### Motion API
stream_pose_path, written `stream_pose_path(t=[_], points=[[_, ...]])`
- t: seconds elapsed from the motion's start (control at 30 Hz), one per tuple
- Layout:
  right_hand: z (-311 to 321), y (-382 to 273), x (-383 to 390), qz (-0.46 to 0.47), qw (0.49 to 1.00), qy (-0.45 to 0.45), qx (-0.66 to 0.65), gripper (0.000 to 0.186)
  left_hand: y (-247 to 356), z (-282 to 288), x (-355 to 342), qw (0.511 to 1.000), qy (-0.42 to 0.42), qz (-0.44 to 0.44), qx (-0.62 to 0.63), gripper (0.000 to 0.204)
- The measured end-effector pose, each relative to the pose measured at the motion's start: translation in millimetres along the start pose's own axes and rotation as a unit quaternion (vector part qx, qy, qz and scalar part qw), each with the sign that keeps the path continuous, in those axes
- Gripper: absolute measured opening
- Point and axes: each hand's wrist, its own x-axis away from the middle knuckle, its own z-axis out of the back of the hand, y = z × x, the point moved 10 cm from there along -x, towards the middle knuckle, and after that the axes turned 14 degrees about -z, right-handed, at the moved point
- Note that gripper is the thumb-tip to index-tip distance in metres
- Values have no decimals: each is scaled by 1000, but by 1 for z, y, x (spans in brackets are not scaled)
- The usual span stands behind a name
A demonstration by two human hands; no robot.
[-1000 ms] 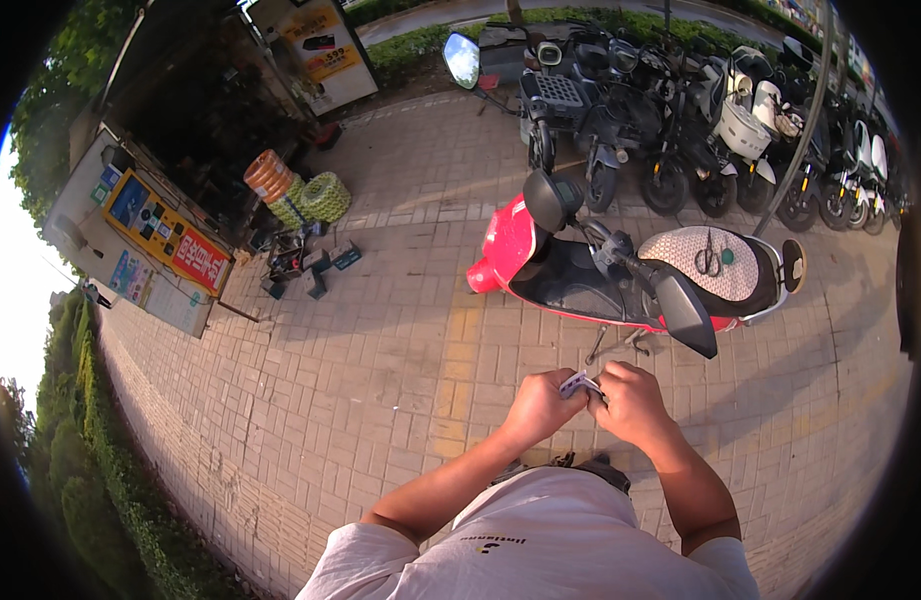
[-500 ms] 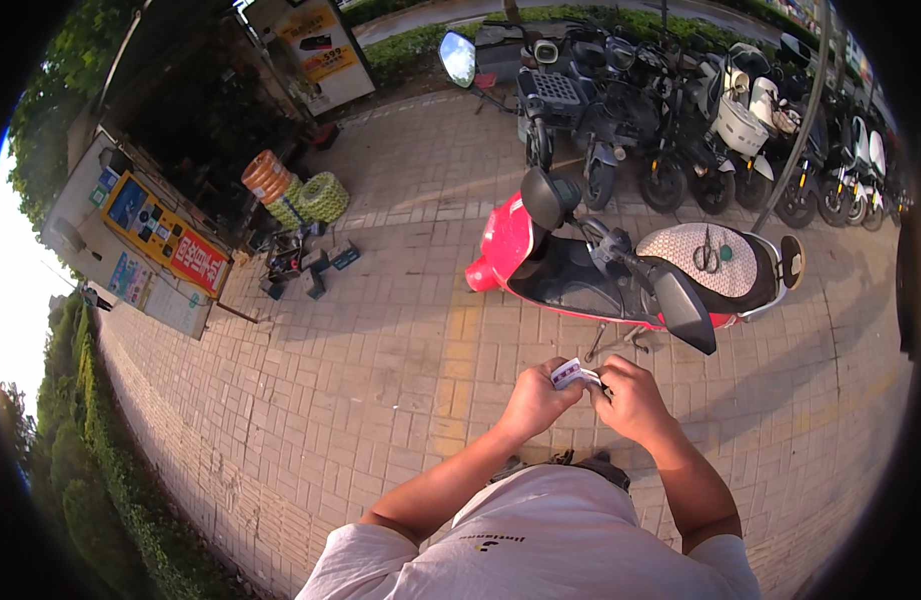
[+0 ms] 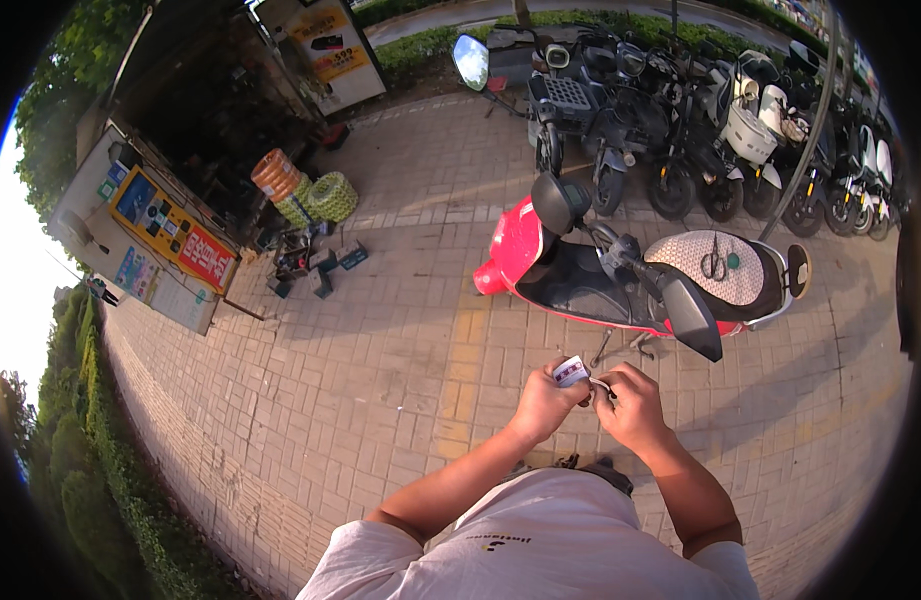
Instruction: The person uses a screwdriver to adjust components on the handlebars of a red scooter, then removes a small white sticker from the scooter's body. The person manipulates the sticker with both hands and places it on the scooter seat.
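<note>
Just above my shirt front, both hands are raised close together. Between its thumb and fingers my left hand [image 3: 542,408] grips a small white packet [image 3: 571,371] with purplish-red print. My right hand [image 3: 634,408] pinches a small pale piece [image 3: 599,385] right beside it; its kind is too small to tell, and whether it is joined to the packet is hidden. Beyond my hands stands a red scooter [image 3: 512,237]. On its pale patterned seat [image 3: 680,254] lie a black looped item [image 3: 715,262], possibly scissors, and a small round green item [image 3: 733,260].
Several parked scooters [image 3: 670,130] line the far right, past a slanting pole [image 3: 808,120]. Orange and yellow-green wrapped tyres [image 3: 332,198] stand near an open toolbox [image 3: 292,258] at left. A sign board [image 3: 165,225] and a hedge [image 3: 110,440] border the brick pavement [image 3: 330,370].
My right hand has drawn slightly away from my left, widening the gap between the packet and the pale piece. The whole view has shifted slightly.
</note>
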Motion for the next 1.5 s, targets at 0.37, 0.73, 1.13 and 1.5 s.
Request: stream_pose_path(t=[0.37,0.73,1.13,1.5], points=[[-1,11,5,-129,960,-115,-220,11,-35,21,-8,987,51,31,149,15],[-67,140,87,-370,871,-104,-307,21,-87,-33,19,978,-26,138,158,41],[45,481,273,-623,704,249,-234,19,-158,-10,19,979,0,200,-37,36],[189,628,14,-550,691,298,-363,24,-199,16,158,929,163,314,-104,27]])
